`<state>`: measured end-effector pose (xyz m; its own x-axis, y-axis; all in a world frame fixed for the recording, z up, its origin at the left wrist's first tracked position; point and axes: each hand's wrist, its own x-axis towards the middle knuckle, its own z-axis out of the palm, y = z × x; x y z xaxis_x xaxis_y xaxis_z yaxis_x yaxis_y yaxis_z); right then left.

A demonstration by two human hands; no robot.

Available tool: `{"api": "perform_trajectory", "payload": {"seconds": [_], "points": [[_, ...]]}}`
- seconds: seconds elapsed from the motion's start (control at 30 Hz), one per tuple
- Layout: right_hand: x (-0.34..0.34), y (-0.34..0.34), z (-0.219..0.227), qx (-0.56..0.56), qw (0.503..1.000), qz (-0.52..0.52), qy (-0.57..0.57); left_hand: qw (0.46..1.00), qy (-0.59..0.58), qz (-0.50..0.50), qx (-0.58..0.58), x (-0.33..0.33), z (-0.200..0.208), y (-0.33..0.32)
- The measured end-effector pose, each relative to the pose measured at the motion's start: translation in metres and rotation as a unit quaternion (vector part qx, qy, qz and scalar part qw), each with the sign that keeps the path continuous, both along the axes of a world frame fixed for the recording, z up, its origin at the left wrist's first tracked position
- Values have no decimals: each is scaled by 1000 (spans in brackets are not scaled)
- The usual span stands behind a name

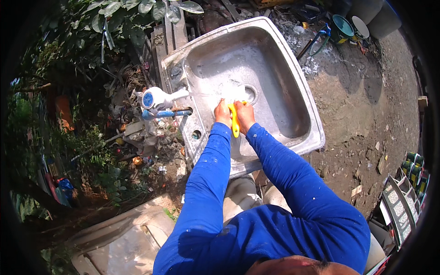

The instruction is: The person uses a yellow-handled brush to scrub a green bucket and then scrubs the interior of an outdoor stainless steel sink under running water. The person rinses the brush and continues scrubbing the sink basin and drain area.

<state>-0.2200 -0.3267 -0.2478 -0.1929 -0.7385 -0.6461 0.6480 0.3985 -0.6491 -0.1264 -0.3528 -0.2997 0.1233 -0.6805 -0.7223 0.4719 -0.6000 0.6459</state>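
Both my hands are inside a worn metal sink [279, 64], close to its round drain [250, 94]. Between them is a yellow-handled tool [235, 126], its handle pointing back toward me; its working end is hidden, so I cannot tell its kind. My right hand [245, 116] is closed around the tool's yellow upper part. Against its left side, my left hand [222, 113] is closed too, its fingers partly hidden. A white-and-blue tap [158, 98] stands at the sink's left edge, its spout toward the basin. Bright whitish wetness covers the bottom by my fingertips.
Leafy branches [137, 13] and scattered rubbish [146, 137] lie left of the sink. An old pale basin [123, 247] rests at lower left. Buckets [343, 28] stand at far right on bare dirt [348, 114]. A grey slatted plastic piece [401, 206] is at lower right.
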Motion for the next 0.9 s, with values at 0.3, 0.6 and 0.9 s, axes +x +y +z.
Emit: {"api": "perform_trajectory", "payload": {"seconds": [0.3, 0.6, 0.9], "points": [[1, 0, -16, -2, 1000, 22, -20, 999, 19, 49, -4, -14, 18, 11], [7, 1, -25, -5, 967, 97, 236, 992, -43, 92, -74, -6, 23, -1], [-14, -4, -38, 13, 974, 84, 209, 997, -80, -2, -15, -5, 33, 20]]}}
